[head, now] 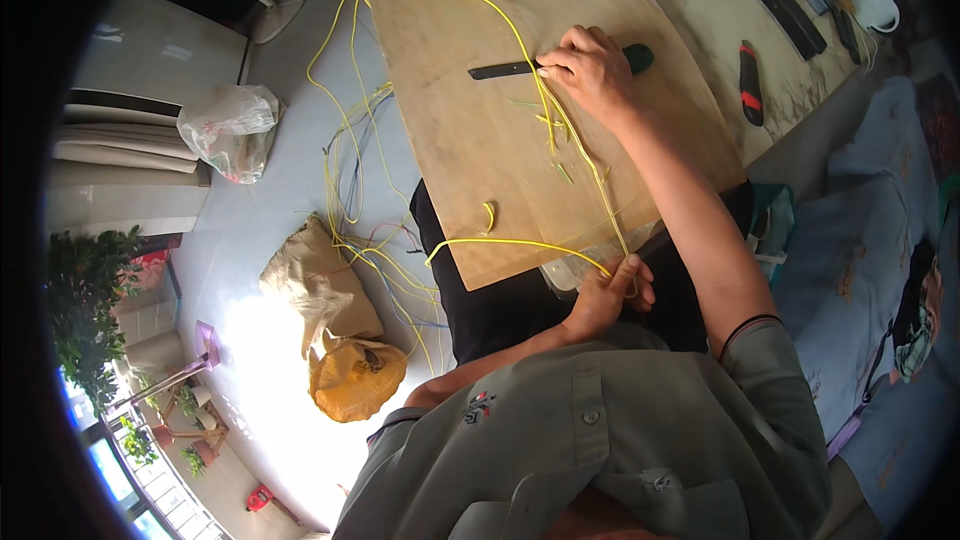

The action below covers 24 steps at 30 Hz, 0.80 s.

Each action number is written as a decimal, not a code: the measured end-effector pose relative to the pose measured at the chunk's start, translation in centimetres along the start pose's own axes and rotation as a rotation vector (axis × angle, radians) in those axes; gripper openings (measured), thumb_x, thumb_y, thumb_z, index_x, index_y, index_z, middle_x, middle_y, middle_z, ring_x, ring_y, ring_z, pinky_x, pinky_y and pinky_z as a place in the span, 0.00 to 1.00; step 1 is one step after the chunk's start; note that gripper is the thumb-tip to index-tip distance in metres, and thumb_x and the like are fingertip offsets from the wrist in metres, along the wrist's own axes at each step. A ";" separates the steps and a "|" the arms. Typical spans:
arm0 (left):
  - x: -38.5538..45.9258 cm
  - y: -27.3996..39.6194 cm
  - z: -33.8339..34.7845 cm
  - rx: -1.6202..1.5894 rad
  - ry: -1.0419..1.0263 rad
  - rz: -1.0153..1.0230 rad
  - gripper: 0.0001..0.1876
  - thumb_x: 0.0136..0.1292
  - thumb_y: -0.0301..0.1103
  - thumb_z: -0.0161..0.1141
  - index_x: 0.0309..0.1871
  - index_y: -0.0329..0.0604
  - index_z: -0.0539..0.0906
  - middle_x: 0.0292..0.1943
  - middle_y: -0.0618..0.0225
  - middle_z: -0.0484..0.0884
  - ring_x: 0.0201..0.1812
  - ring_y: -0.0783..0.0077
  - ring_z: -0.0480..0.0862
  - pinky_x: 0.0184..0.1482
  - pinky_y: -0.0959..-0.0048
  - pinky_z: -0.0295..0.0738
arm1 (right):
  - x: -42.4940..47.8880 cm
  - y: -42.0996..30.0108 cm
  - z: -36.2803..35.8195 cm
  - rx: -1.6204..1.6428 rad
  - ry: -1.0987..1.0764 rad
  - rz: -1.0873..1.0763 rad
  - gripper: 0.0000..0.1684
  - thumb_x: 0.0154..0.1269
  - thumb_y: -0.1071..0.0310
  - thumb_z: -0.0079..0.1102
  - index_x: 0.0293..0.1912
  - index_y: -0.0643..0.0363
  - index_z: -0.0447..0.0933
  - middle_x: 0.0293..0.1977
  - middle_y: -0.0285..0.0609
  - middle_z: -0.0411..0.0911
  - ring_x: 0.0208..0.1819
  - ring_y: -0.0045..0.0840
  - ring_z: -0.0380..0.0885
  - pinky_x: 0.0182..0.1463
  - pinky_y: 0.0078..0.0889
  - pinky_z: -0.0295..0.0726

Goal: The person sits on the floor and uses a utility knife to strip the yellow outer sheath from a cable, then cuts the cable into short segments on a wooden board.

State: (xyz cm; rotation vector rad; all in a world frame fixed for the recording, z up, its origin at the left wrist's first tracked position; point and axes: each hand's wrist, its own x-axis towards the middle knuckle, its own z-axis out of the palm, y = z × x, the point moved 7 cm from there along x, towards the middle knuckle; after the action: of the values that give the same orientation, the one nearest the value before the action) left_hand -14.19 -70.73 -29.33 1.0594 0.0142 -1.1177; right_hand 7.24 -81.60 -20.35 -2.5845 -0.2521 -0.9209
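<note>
A wooden board [450,127] lies across the person's lap. On it my right hand [596,71] grips a dark flat metal strip [499,71], with a dark green rounded end [639,58] showing behind the hand; whether the two are one tool is hard to tell. Yellow insulated wire [517,34] passes under my right fingers, against the strip. From there it runs down to my left hand [604,300], which is closed around the wire near the board's lower edge. Short pieces of yellow insulation [489,217] lie on the board. The part inside my left palm is hidden.
Loops of yellow and blue wire [352,157] hang and lie left of the board, near a tan sack [319,277] and an orange bag [356,382]. A red-and-black utility knife [750,82] and a black case-like object [791,24] rest on the table at right.
</note>
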 end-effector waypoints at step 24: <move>0.0 -0.1 0.2 -0.027 -0.019 0.006 0.17 0.73 0.42 0.42 0.36 0.40 0.76 0.21 0.68 0.79 0.23 0.76 0.78 0.30 0.78 0.71 | 5.6 3.7 5.6 0.040 -0.135 0.049 0.06 0.52 0.58 0.65 0.31 0.45 0.81 0.31 0.31 0.73 0.39 0.30 0.73 0.42 0.37 0.74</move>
State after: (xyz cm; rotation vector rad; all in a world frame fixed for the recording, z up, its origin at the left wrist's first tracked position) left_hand -14.38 -70.89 -29.30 1.0237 0.0110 -1.1196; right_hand 15.80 -82.45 -21.88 -2.6071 -0.2399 -0.7180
